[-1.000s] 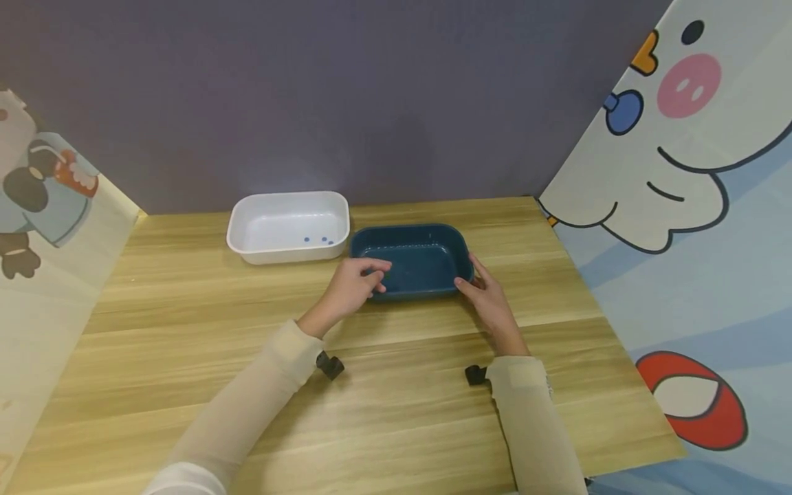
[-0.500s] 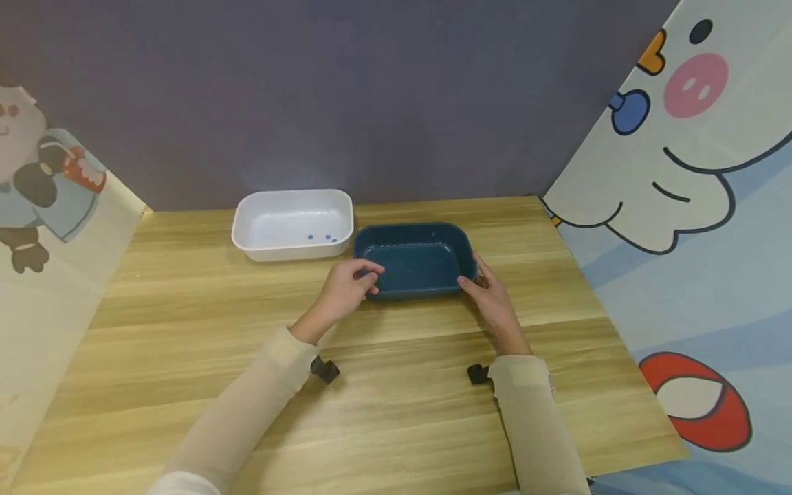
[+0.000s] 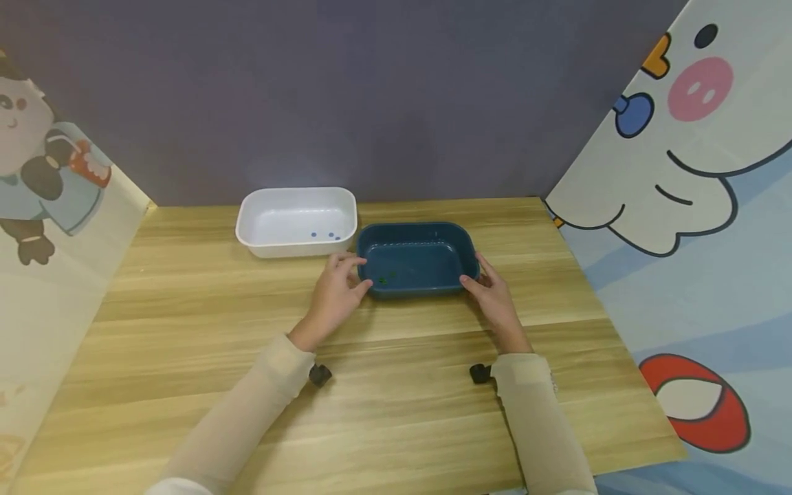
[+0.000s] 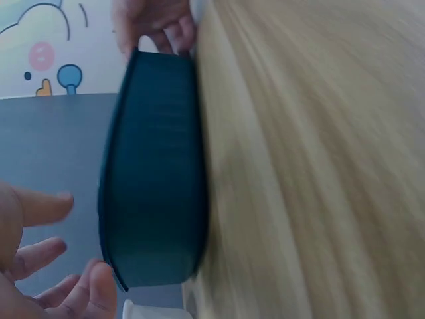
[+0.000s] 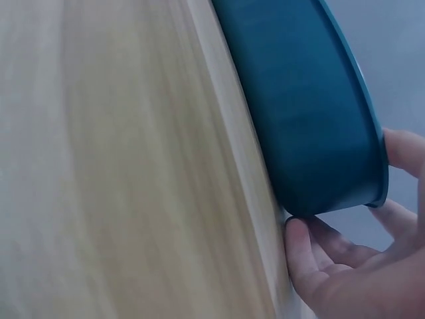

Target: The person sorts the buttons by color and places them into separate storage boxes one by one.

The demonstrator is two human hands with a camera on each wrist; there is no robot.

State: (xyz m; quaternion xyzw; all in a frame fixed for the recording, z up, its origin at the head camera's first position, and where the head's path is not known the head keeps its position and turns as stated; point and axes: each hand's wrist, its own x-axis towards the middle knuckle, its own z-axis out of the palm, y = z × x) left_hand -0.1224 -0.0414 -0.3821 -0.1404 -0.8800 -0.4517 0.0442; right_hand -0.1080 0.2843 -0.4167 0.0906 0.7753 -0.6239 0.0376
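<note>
A dark teal rectangular dish (image 3: 421, 265) sits on the wooden table. Inside, near its front left corner, lie a few tiny green bits (image 3: 382, 280), too small to identify. My right hand (image 3: 496, 306) grips the dish's right end, thumb over the rim and fingers low against the outer wall in the right wrist view. At the opposite end, my left hand (image 3: 331, 295) is spread around the front left corner, thumb and fingers apart. The left wrist view shows its fingers (image 4: 73, 292) close to the rim; whether they touch it I cannot tell. Nothing is visible between them.
Behind and left of the dish stands a white rectangular dish (image 3: 291, 244), with a few small blue spots on its floor. A grey wall (image 3: 396, 103) closes off the back of the table (image 3: 396, 412), and printed panels flank both sides.
My left hand has drawn back left from over the teal dish's inside, and its pinched fingers have spread. Green bits now show in the dish. My right hand stays at its end.
</note>
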